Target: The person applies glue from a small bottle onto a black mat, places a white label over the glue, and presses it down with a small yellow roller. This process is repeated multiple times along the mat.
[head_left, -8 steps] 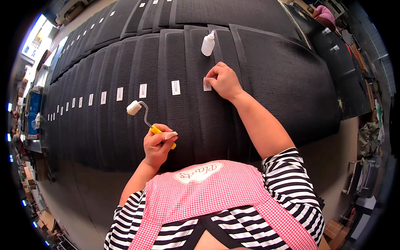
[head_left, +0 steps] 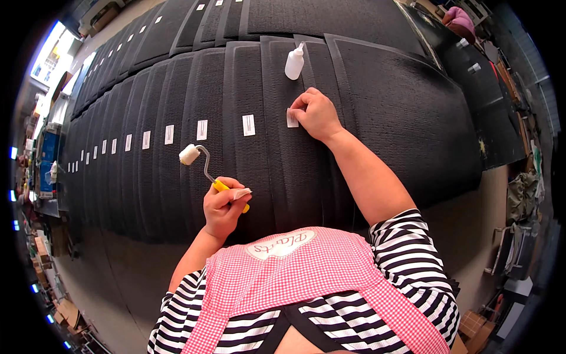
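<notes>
My left hand [head_left: 219, 211] is closed around the yellow handle of a small paint roller [head_left: 188, 154], its white roller head held up to the left over the black mats. A small stack of white paper labels [head_left: 242, 193] is also gripped in that hand, between thumb and fingers. Farther off, my right hand [head_left: 318, 116] pinches the upper edge of a white label [head_left: 292, 121], which rests against a ribbed black mat [head_left: 292, 171]. Beyond the right fingertips stands a white squeeze bottle [head_left: 294, 64] with a narrow nozzle.
Overlapping black mats run left in a row, several bearing a white label [head_left: 248, 125] like the one in my fingers. Behind them lies a second row of labelled mats [head_left: 330, 20]. A broad dark mat [head_left: 407, 112] is at right. Boxes and shelving line both sides.
The label at my right fingertips has shifted very slightly left. My left hand and the roller have barely moved.
</notes>
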`<control>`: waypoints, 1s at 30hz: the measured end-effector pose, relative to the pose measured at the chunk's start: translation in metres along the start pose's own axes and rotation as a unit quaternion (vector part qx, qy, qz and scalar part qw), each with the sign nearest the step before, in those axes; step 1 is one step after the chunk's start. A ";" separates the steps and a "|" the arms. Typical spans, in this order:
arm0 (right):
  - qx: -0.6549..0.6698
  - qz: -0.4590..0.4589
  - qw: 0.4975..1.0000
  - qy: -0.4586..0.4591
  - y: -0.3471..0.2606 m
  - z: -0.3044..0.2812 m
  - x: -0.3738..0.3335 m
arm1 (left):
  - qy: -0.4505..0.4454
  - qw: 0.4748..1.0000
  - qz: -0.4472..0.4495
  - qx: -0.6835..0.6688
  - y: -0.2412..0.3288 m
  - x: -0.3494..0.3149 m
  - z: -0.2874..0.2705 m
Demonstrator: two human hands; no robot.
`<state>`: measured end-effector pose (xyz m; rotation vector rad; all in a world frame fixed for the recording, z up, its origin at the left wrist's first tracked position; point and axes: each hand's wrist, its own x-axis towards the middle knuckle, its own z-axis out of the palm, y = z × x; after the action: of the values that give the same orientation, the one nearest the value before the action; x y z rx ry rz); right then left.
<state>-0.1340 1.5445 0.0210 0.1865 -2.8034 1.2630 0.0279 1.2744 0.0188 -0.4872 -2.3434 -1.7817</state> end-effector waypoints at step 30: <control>0.196 -0.110 0.972 -0.067 -0.062 -0.008 -0.138 | -0.155 0.935 -0.190 -0.255 0.035 0.044 0.026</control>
<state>0.0115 1.5212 0.0576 0.6042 -2.5070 1.7862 0.0011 1.3149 0.0569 -0.4207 -2.2592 -2.7045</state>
